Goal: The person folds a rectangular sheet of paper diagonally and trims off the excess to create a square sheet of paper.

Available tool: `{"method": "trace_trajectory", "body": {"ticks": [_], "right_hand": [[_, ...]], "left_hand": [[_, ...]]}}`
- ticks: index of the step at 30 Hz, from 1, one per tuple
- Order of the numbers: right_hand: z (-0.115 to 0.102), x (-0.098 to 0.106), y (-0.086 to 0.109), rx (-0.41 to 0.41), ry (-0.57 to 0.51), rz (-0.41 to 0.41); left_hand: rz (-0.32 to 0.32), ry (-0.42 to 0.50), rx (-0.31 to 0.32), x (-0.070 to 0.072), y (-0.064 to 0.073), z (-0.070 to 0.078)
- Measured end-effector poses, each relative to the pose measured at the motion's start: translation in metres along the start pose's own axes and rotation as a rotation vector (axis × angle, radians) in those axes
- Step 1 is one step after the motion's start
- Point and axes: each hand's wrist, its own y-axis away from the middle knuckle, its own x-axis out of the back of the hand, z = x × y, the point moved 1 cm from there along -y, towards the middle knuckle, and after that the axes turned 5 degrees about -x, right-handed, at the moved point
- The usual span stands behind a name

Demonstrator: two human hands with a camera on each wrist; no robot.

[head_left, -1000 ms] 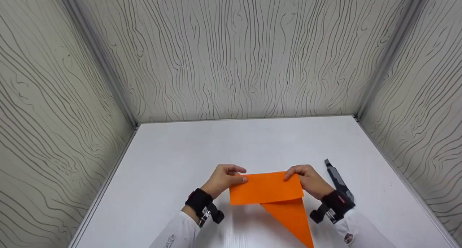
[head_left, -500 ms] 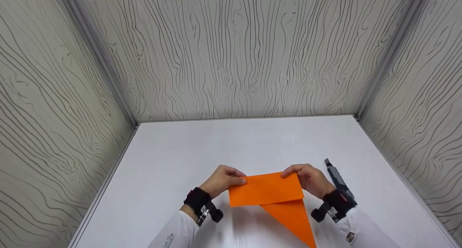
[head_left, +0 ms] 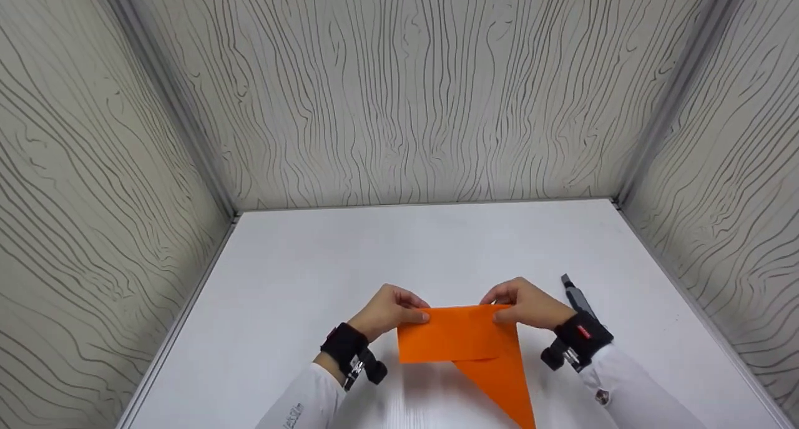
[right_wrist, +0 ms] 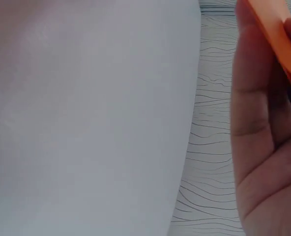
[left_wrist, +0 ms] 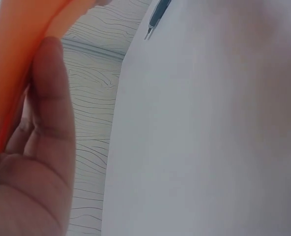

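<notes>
A folded sheet of orange paper [head_left: 459, 334] is held up over the white table, its upper part a doubled band and a pointed triangular flap hanging below on the right. My left hand [head_left: 392, 311] pinches the band's upper left corner, thumb in front and fingers behind. On the upper right edge, my right hand [head_left: 523, 304] grips the paper between thumb and fingers. The left wrist view shows the paper [left_wrist: 25, 44] between the left thumb and fingers. At the upper right of the right wrist view, the right hand [right_wrist: 268, 123] holds the orange paper [right_wrist: 276, 29].
A dark grey utility knife [head_left: 579, 299] lies on the white table [head_left: 399, 248], partly hidden behind the right wrist. Panels with a wood-grain line pattern [head_left: 412, 104] close off the back and both sides.
My right hand has shifted its grip: the thumb now lies on the paper's front, where fingers lay before. The paper's right side has moved slightly left. My left hand stays nearly in place.
</notes>
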Motion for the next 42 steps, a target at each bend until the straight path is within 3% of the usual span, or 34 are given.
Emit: {"method": "trace_trajectory", "body": {"ticks": [6, 10, 17, 22, 29, 34, 37, 42], "right_hand": [[-0.02, -0.001, -0.012, -0.037, 0.296, -0.041], [-0.029, -0.005, -0.02, -0.043, 0.389, -0.042], [-0.035, -0.011, -0.031, 0.002, 0.409, -0.059], [-0.034, -0.014, -0.034, 0.039, 0.404, -0.063], [-0.031, -0.021, -0.038, 0.085, 0.415, -0.07], [-0.034, -0.028, -0.043, 0.103, 0.44, -0.067], [-0.036, -0.031, -0.045, 0.13, 0.458, -0.061], [-0.039, -0.033, -0.048, 0.166, 0.47, -0.06]], "left_hand": [[0.022, -0.078, -0.056, -0.003, 0.0, 0.003], [0.026, -0.088, -0.077, -0.006, -0.001, 0.005], [0.019, -0.103, -0.097, -0.008, -0.003, 0.007], [-0.025, -0.136, -0.083, -0.008, -0.003, 0.011], [-0.132, -0.382, -0.13, -0.016, -0.009, 0.021], [-0.182, -0.562, -0.128, -0.025, -0.014, 0.031], [-0.192, -0.614, -0.151, -0.03, -0.018, 0.035], [-0.158, -0.613, -0.163, -0.035, -0.022, 0.038]]}}
